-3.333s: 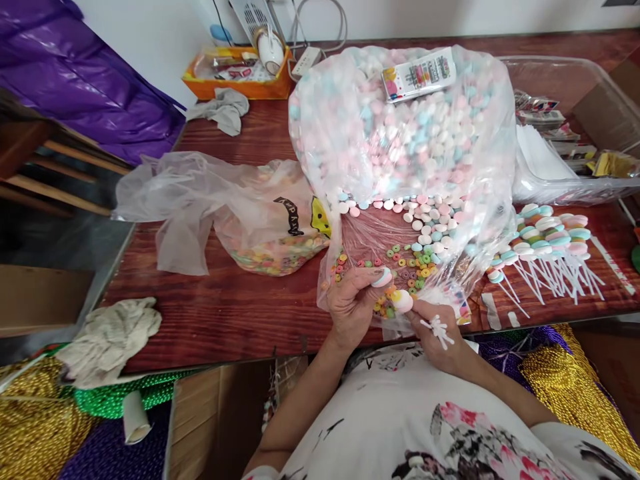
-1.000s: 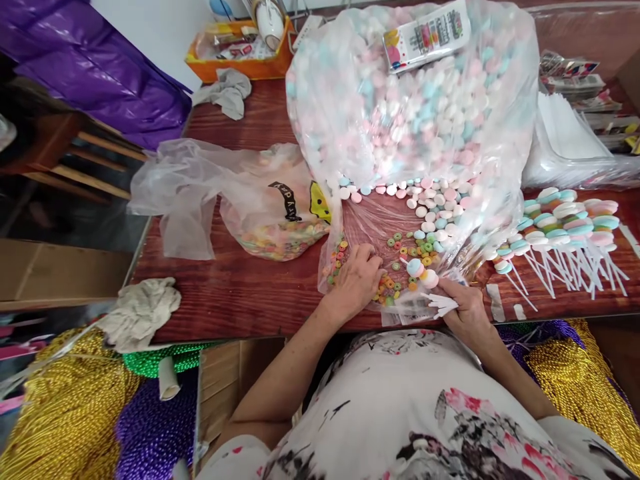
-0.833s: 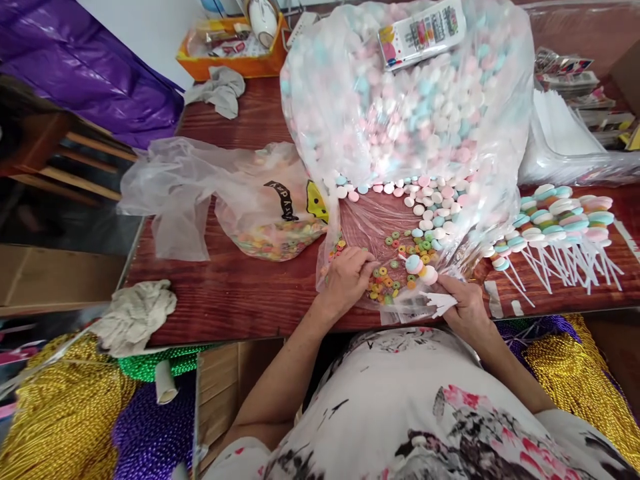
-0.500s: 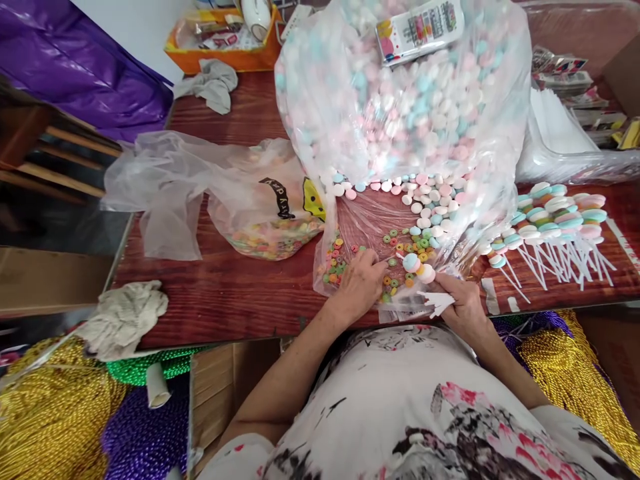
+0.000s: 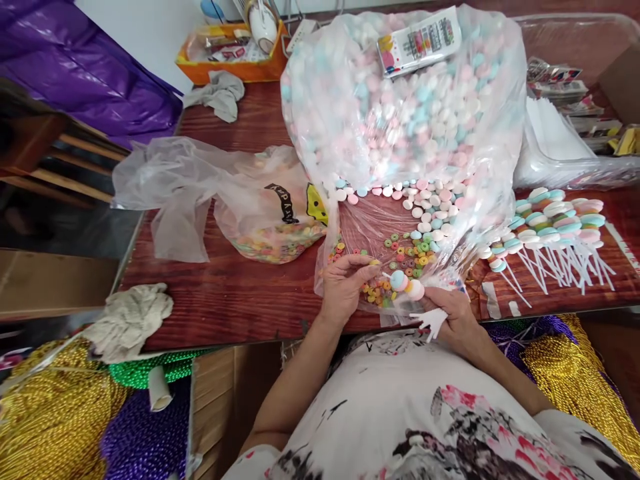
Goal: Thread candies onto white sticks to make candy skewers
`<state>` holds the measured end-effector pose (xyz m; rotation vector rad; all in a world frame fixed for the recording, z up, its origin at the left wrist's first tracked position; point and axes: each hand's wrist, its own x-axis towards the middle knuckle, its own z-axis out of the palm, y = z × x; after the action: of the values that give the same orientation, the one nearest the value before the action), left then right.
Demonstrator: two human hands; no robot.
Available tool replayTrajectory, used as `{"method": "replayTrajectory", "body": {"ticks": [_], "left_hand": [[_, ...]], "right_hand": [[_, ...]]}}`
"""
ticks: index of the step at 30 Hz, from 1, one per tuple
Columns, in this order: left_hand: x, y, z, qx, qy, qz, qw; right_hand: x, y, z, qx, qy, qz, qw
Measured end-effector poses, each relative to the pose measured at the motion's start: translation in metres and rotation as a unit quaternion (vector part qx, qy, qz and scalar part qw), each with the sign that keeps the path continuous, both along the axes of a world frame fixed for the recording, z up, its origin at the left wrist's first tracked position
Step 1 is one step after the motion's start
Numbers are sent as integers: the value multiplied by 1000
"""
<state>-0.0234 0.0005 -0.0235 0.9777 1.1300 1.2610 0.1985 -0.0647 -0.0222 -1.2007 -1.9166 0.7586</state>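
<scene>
My right hand [image 5: 453, 312] grips a candy stick [image 5: 407, 285], threaded with blue, white and pink discs and orange rings between them. Several bare white sticks [image 5: 431, 321] poke out below the same hand. Facing its tip is my left hand [image 5: 345, 287], thumb and finger pinched on a small yellow ring candy [image 5: 374, 263]. Under and around the hands, loose coloured ring candies [image 5: 406, 255] lie on clear plastic. Behind them, pastel disc candies [image 5: 425, 217] spill from a large clear bag [image 5: 400, 120].
Finished-looking candy sticks [image 5: 553, 220] lie in a pile at right, before a clear tray [image 5: 560, 170] of white sticks. On the left are a knotted bag [image 5: 270, 233] of ring candies and a crumpled cloth [image 5: 131, 317]. An orange box [image 5: 230, 57] stands at the back.
My left hand has lifted from the ring candies and moved slightly left, now pinching a yellow ring. My right hand has shifted a little left and down with the candy stick.
</scene>
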Motion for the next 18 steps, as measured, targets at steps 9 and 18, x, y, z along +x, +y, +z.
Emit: {"method": "replayTrajectory", "body": {"ticks": [9,18], "left_hand": [[9,-6,-1,66,-57,39,995],[9,-6,-4,89,-44,60,993]], "right_hand": [[-7,2,10,-33,-20,-2,999],[-19,-4,6,-31,54,-16,998]]}}
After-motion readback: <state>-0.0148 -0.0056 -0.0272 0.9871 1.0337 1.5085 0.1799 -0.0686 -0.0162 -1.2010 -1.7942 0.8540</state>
